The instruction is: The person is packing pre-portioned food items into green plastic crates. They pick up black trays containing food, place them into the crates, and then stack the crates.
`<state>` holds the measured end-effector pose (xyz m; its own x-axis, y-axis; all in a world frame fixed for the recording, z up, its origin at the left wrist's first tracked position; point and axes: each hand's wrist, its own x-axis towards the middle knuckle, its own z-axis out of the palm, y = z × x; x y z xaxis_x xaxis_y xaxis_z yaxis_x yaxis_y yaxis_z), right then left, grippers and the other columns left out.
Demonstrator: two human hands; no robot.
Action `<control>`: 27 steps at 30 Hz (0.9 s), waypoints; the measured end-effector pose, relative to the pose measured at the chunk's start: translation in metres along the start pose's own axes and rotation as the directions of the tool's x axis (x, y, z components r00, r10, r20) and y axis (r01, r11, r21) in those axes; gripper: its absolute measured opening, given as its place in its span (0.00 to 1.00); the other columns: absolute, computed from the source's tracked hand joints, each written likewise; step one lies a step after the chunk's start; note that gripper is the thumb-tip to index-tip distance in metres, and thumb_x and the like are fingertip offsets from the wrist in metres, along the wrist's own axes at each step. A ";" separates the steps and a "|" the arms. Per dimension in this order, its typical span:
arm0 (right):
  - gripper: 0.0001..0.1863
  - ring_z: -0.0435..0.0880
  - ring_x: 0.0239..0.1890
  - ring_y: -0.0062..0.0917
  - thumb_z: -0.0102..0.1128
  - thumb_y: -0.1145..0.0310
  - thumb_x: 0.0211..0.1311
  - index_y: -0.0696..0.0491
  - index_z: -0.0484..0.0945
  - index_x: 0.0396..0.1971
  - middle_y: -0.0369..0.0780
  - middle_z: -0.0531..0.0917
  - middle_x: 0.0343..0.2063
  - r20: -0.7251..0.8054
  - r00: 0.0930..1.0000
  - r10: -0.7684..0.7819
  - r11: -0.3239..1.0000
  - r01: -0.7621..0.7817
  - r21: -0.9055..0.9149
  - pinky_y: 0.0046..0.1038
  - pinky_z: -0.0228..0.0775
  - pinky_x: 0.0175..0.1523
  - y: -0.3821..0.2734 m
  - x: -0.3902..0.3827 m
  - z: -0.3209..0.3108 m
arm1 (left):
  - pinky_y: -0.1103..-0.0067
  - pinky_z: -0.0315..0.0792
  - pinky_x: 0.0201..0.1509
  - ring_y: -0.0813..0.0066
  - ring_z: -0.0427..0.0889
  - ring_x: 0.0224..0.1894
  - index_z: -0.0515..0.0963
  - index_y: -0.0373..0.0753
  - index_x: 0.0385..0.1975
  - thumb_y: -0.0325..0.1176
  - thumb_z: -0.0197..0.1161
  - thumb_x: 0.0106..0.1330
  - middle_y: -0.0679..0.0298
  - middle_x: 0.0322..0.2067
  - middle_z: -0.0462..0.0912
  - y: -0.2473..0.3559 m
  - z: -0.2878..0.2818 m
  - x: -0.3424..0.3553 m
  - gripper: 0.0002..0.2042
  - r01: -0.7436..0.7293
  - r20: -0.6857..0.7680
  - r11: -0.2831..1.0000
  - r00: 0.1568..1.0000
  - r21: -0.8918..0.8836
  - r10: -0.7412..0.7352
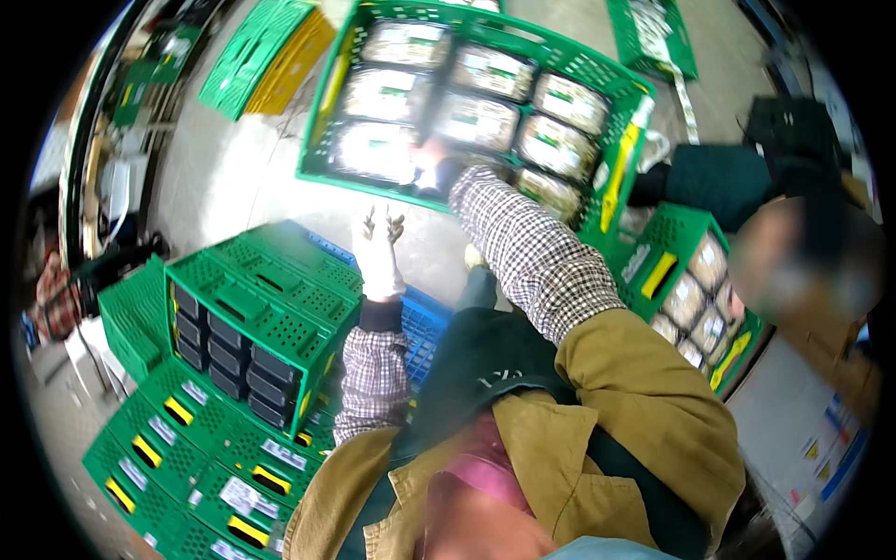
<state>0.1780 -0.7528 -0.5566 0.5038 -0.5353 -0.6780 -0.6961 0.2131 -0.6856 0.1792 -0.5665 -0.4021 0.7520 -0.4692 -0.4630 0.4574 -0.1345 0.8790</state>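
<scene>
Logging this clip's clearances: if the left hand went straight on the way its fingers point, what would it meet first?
The left hand would likely meet the near wall of the perforated green crate ahead first, though depth is unclear.

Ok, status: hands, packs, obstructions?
Left hand empty, outside green crate. Right hand blurred at packs; grip unclear. Checked right sleeve partly blocks view into crate.

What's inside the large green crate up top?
Nine visible packs; the right hand and checkered sleeve cover part of the lower row. Anything beneath the packs is hidden.
</scene>
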 end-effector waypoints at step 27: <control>0.17 0.76 0.31 0.44 0.48 0.56 0.61 0.57 0.68 0.36 0.50 0.77 0.28 -0.878 0.447 0.172 0.984 -0.109 0.137 0.40 0.67 0.34 0.561 -0.535 -0.398 | 0.83 0.71 0.37 0.78 0.76 0.32 0.71 0.34 0.41 0.29 0.51 0.63 0.64 0.31 0.77 -0.194 0.281 -0.400 0.10 -0.220 0.808 0.877 0.528 0.427 -0.261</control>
<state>-0.6853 -0.6719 -0.4731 -0.3435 -0.9201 -0.1883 -0.6701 0.3806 -0.6373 -0.3438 -0.5985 -0.3552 -0.1058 -0.9179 -0.3825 0.0330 -0.3877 0.9212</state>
